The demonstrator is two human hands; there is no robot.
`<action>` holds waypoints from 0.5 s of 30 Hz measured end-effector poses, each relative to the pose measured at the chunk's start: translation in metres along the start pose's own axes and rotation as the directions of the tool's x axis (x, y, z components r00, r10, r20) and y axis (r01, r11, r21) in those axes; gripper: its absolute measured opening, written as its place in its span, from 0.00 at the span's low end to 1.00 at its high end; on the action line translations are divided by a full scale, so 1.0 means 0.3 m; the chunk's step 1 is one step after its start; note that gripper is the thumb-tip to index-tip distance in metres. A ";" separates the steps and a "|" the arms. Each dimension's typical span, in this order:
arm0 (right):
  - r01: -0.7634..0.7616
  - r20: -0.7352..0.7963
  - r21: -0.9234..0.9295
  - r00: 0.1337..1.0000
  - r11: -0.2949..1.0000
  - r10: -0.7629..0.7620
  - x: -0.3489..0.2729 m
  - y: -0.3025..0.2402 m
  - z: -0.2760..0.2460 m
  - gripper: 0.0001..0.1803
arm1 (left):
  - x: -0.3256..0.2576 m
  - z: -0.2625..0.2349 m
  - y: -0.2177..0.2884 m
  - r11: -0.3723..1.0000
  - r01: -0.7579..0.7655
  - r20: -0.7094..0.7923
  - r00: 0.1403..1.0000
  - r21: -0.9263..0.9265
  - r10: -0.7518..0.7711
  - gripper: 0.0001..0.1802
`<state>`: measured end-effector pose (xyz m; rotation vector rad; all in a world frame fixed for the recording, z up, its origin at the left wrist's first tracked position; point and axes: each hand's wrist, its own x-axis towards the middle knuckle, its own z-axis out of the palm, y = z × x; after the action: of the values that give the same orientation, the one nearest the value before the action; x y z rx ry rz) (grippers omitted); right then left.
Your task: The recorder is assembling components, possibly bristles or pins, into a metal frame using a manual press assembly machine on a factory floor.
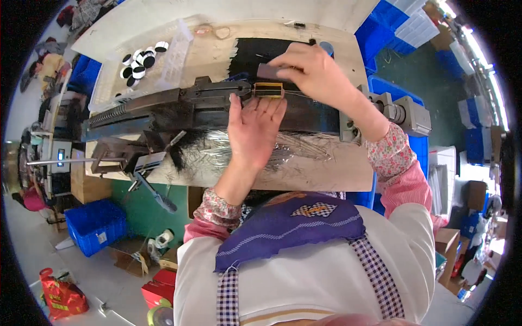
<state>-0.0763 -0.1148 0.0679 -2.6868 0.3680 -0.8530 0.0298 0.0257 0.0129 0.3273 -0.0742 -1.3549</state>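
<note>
Palm up, my left hand (254,130) lies at the front of a long dark metal machine (163,106). Its fingers are stretched out, with the tips at the lower edge of a small rectangular piece (268,91) that has yellow edges and a dark middle. Whether they bear its weight I cannot tell. Just above that piece, my right hand (315,68) grips a small grey-brown block (270,71) by its right end. Behind the block lies a black mat (247,54) with ragged left edge, partly covered by my right hand.
A clear plastic tray (182,46) at the back left holds several black-and-white round pieces (138,64). Thin wires and black bristles (217,149) litter the wooden bench before the machine. A motor-like unit (408,115) sits at its right end, and a lever (157,195) juts out front left.
</note>
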 end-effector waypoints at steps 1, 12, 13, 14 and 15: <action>-0.004 0.031 0.011 1.000 1.000 0.004 0.003 0.010 0.000 0.10 | -0.002 0.005 0.000 1.000 -0.006 -0.002 1.000 -0.012 0.006 0.31; -0.052 0.227 -0.079 0.971 0.996 0.068 -0.014 -0.005 0.000 0.09 | 0.005 0.005 0.008 0.998 0.003 -0.038 0.999 -0.069 -0.005 0.34; -0.033 0.199 -0.066 0.979 0.997 0.046 -0.019 0.001 0.001 0.08 | 0.006 0.006 0.007 0.998 0.006 -0.043 0.999 -0.068 -0.009 0.34; -0.040 0.199 -0.064 0.979 0.997 0.052 -0.017 0.004 -0.009 0.08 | 0.009 0.010 0.007 0.999 0.015 -0.022 1.000 -0.042 -0.016 0.32; -0.085 0.106 -0.006 0.991 0.996 0.085 -0.012 0.003 -0.020 0.08 | 0.007 0.003 0.006 1.000 0.021 -0.008 1.000 -0.018 -0.022 0.30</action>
<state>-0.0828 -0.1156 0.0703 -2.6827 0.4540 -0.6823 0.0317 0.0238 0.0138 0.3200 -0.0518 -1.3746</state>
